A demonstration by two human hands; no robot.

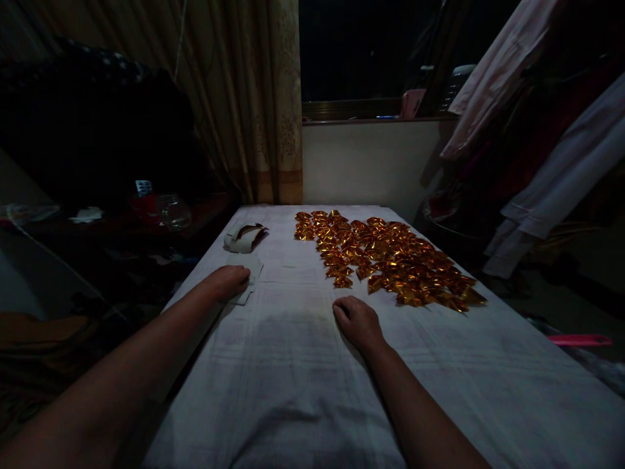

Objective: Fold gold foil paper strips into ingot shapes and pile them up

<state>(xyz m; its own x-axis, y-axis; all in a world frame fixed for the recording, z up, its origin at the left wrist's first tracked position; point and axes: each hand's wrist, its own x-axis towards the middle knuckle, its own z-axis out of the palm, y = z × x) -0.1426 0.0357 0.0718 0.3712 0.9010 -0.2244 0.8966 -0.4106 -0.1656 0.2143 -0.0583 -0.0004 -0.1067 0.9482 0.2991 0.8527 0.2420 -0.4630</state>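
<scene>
My left hand [233, 281] is closed at the left edge of the table, fingers pressed on a flat piece of pale grey paper [256, 266]. Just beyond it stands a curled piece of similar paper [239, 241], with a paler inner side. My right hand [360, 322] rests on the white cloth [288, 345] with its fingers curled in, and nothing shows in them. Ahead of that hand lies a wide spread of shiny gold folded foil pieces [405, 260], many overlapping. Some sit in loose rows toward the far edge.
A patterned curtain [263, 98] hangs behind the table, beside a dark window [361, 52]. At the left is a dark surface with a glass jar [174, 212]. Clothes [561, 163] hang at the right, above a pink handle [581, 340].
</scene>
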